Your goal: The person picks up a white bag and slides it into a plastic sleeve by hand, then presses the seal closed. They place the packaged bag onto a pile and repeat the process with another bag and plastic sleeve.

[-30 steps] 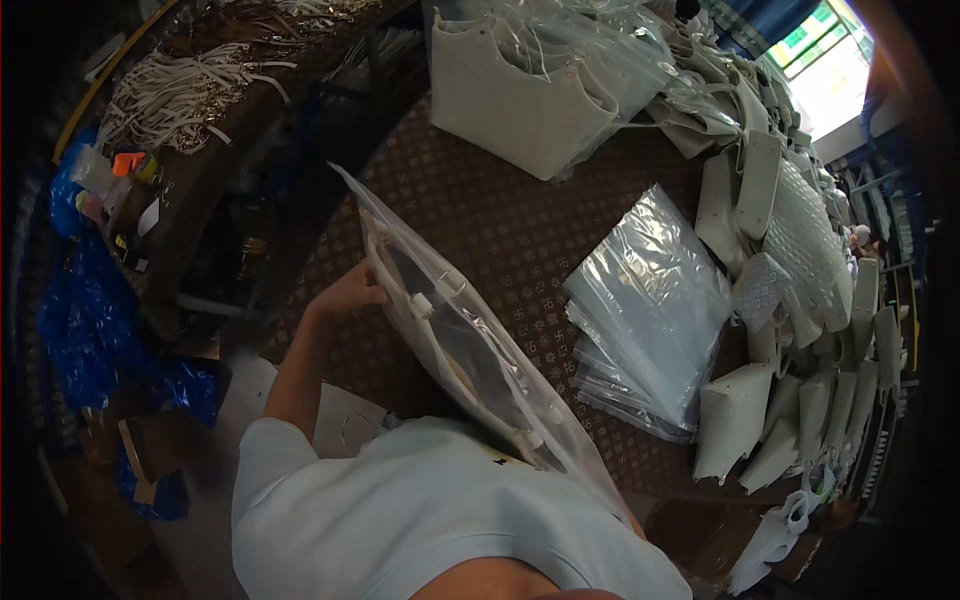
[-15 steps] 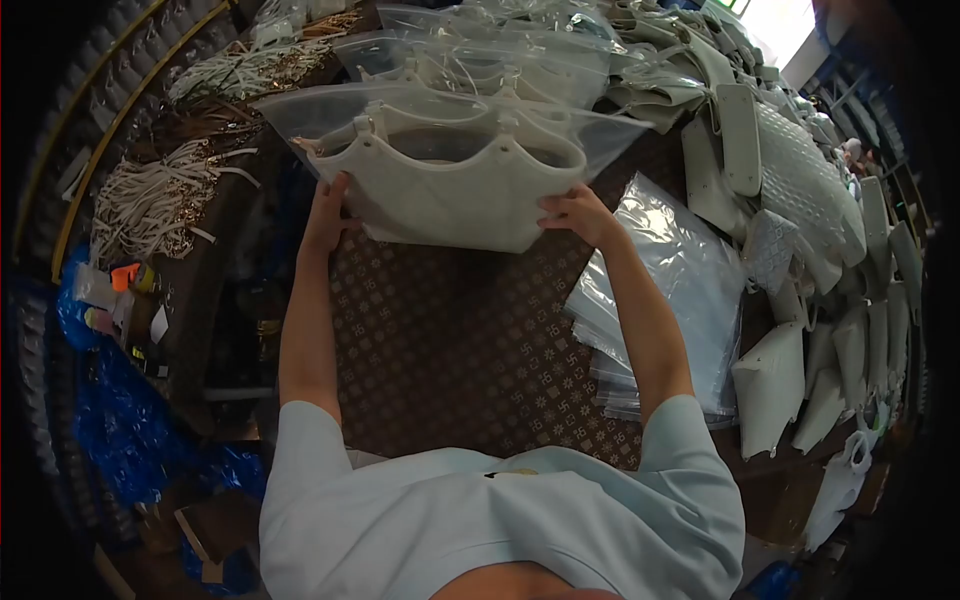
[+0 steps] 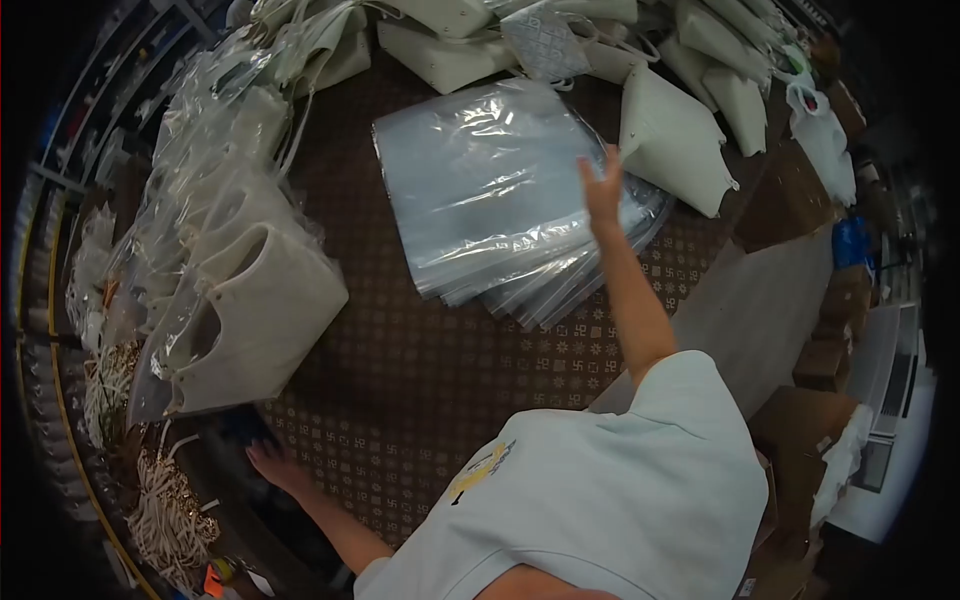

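Note:
My right hand (image 3: pixel 601 192) is over the right side of a fanned stack of clear plastic bags (image 3: pixel 480 190), its fingers apart and holding nothing. Just beyond its fingertips lies a white handbag panel (image 3: pixel 672 140). My left hand (image 3: pixel 272 466) hangs low at the left edge of the table, fingers stretched out and a little blurred, with nothing in them. Above it stands a white handbag (image 3: pixel 265 320) in a clear plastic cover, tilted in this view, in a row with other wrapped handbags (image 3: pixel 225 170).
A brown patterned cloth (image 3: pixel 400 390) covers the table. More white handbags (image 3: pixel 445 55) are heaped along the far side. Bundles of white straps (image 3: pixel 170 510) lie at the lower left. Cardboard boxes (image 3: pixel 795 440) stand at the right, and metal shelving lines the left.
Both hands have let go of the white handbag, which now stands with the wrapped row. My view has turned right, and my right hand has moved to the plastic bags.

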A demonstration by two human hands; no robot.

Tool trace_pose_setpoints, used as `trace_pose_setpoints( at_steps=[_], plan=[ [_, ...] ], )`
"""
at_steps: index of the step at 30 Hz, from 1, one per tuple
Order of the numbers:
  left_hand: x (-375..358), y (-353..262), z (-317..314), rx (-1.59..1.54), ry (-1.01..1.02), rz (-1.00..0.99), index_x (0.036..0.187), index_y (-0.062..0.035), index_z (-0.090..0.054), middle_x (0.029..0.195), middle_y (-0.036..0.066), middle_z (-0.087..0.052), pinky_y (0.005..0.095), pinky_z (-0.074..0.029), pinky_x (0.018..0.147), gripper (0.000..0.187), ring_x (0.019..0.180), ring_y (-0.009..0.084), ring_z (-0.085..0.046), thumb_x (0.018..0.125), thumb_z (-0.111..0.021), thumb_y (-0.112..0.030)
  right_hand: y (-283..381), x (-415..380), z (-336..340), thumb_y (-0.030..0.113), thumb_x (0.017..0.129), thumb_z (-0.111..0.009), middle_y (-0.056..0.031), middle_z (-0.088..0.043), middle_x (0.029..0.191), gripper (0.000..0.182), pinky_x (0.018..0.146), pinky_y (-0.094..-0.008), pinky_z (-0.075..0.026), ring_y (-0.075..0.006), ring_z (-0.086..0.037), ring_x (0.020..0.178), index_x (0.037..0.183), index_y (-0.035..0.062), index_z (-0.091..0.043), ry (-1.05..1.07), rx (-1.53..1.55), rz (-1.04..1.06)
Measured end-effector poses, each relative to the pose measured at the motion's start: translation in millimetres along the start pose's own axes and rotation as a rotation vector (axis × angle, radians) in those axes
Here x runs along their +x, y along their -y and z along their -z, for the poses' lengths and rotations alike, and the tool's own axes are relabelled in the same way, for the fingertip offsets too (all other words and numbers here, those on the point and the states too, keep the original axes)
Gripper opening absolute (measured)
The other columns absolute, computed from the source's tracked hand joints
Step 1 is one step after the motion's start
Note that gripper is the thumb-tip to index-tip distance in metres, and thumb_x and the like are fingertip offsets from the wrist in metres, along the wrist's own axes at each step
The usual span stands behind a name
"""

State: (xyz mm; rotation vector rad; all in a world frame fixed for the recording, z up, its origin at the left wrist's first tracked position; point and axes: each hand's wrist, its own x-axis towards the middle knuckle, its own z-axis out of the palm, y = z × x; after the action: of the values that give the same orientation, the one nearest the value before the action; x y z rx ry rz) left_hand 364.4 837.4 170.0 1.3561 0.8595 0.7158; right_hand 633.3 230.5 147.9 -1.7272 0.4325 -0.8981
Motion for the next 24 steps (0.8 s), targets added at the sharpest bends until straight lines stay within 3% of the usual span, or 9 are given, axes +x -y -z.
trace_pose_setpoints(
  at_steps=[3, 8, 12, 13, 15, 16, 18, 20, 24],
  plan=[
    [-37, 6, 30, 0.12, -0.034, -0.021, 0.138, -0.0077, -0.024, 0.14, 0.013, -0.029, 0.0511, -0.032, 0.097, 0.063, 0.129, 0.0322, -0.028, 0.089, -0.047, -0.039, -59, 72, 130, 0.031, 0.074, -0.068, -0.0244, -0.044, 0.122, 0.068, 0.097, -0.0431, -0.034, -0.0377, -0.044, 0.112, 0.123, -0.0074, -0.039, -0.531, -0.485, -0.183],
    [-79, -15, 32, 0.198, -0.042, -0.062, 0.139, -0.0099, -0.024, 0.14, 0.013, -0.03, 0.0524, -0.031, 0.097, 0.065, 0.129, 0.0333, -0.027, 0.087, -0.048, -0.042, -111, 124, 213, 0.037, 0.075, -0.069, -0.0267, -0.035, 0.133, 0.082, 0.101, -0.045, -0.03, -0.035, -0.037, 0.123, 0.132, -0.0078, -0.03, -0.52, -0.211, -0.798],
    [-85, -29, 28, 0.206, 0.04, -0.052, 0.139, -0.0099, -0.023, 0.14, 0.013, -0.029, 0.0522, -0.029, 0.098, 0.066, 0.13, 0.0337, -0.026, 0.088, -0.047, -0.042, -144, 153, 246, 0.044, 0.073, -0.07, -0.0188, -0.023, 0.143, 0.093, 0.106, -0.0453, -0.02, -0.0343, -0.018, 0.133, 0.137, -0.0036, -0.023, -0.282, -0.015, -0.888],
    [-86, -29, 25, 0.203, 0.031, -0.057, 0.139, -0.0099, -0.023, 0.14, 0.013, -0.029, 0.0522, -0.029, 0.098, 0.066, 0.13, 0.0337, -0.026, 0.088, -0.047, -0.042, -125, 156, 243, 0.044, 0.073, -0.07, -0.0188, -0.023, 0.143, 0.093, 0.106, -0.0453, -0.02, -0.0343, -0.018, 0.133, 0.137, -0.0036, -0.023, -0.272, -0.009, -0.886],
    [-91, -28, 13, 0.228, 0.107, -0.033, 0.139, -0.009, -0.024, 0.139, 0.013, -0.031, 0.0502, -0.029, 0.099, 0.063, 0.129, 0.0317, -0.029, 0.089, -0.045, -0.041, -65, 151, 222, 0.042, 0.077, -0.066, -0.0146, -0.039, 0.136, 0.074, 0.102, -0.0412, -0.028, -0.0281, -0.032, 0.127, 0.13, -0.0018, -0.04, 0.128, -0.194, -0.732],
    [-94, -26, 2, 0.225, 0.101, -0.029, 0.139, -0.009, -0.024, 0.139, 0.013, -0.031, 0.0502, -0.029, 0.099, 0.063, 0.129, 0.0317, -0.029, 0.089, -0.045, -0.041, -58, 154, 210, 0.042, 0.077, -0.066, -0.0146, -0.039, 0.136, 0.074, 0.102, -0.0412, -0.028, -0.0281, -0.032, 0.127, 0.13, -0.0018, -0.04, 0.134, -0.197, -0.728],
    [-101, -25, -25, 0.203, 0.227, 0.082, 0.137, -0.0077, -0.029, 0.136, 0.012, -0.037, 0.0471, -0.032, 0.098, 0.06, 0.128, 0.0288, -0.032, 0.089, -0.047, -0.04, -47, 161, 179, 0.038, 0.081, -0.062, -0.0085, -0.057, 0.113, 0.054, 0.086, -0.0363, -0.043, -0.0195, -0.053, 0.105, 0.118, 0.0006, -0.053, 0.085, 0.571, -0.607],
    [-125, -30, -60, 0.246, 0.439, 0.099, 0.133, -0.0059, -0.035, 0.132, 0.012, -0.043, 0.0442, -0.034, 0.097, 0.057, 0.126, 0.0257, -0.036, 0.089, -0.049, -0.038, -8, 147, 150, 0.034, 0.083, -0.06, -0.0024, -0.06, 0.093, 0.038, 0.065, -0.0318, -0.05, -0.0134, -0.06, 0.079, 0.105, 0.0039, -0.058, 0.205, 0.786, -0.41],
    [-175, -39, -103, 0.181, 0.72, 0.112, 0.133, -0.0048, -0.036, 0.132, 0.011, -0.043, 0.0416, -0.037, 0.096, 0.057, 0.123, 0.026, -0.04, 0.089, -0.049, -0.039, 121, 24, 90, 0.032, 0.083, -0.061, -0.0016, -0.059, 0.08, 0.025, 0.054, -0.0279, -0.05, -0.013, -0.059, 0.066, 0.09, 0.0081, -0.058, 0.155, 0.698, -0.587]
  ],
)
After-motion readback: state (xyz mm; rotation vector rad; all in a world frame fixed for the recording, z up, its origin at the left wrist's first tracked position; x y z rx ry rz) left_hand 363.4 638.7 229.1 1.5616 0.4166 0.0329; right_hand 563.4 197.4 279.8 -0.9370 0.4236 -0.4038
